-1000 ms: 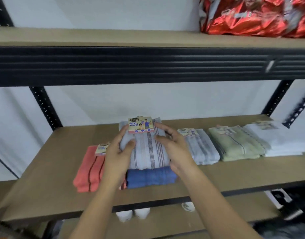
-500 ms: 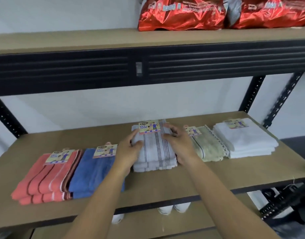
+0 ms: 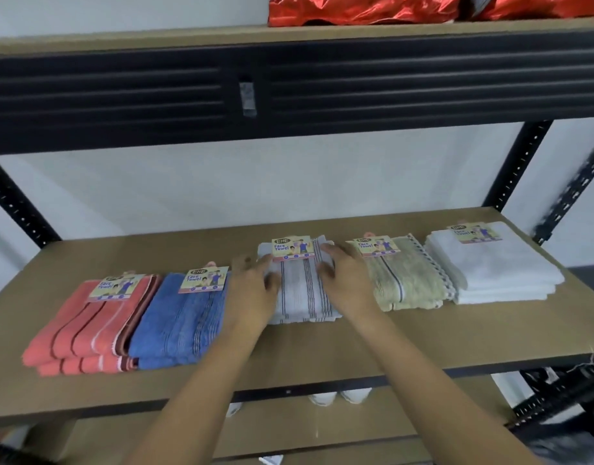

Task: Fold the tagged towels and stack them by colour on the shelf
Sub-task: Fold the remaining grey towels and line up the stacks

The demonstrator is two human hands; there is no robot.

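Towels (image 3: pixel 175 323) lay folded in five colour piles on the shelf (image 3: pixel 356 344). The left hand (image 3: pixel 252 290) and right hand (image 3: pixel 347 283), fingers relaxed, pressed the grey pile (image 3: pixel 300 297). Apparently only straightening remained.

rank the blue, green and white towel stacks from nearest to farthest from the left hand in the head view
1. blue towel stack: right beside the left hand, on its left.
2. green towel stack: to the right, past the grey striped stack and the right hand.
3. white towel stack: at the shelf's right end.
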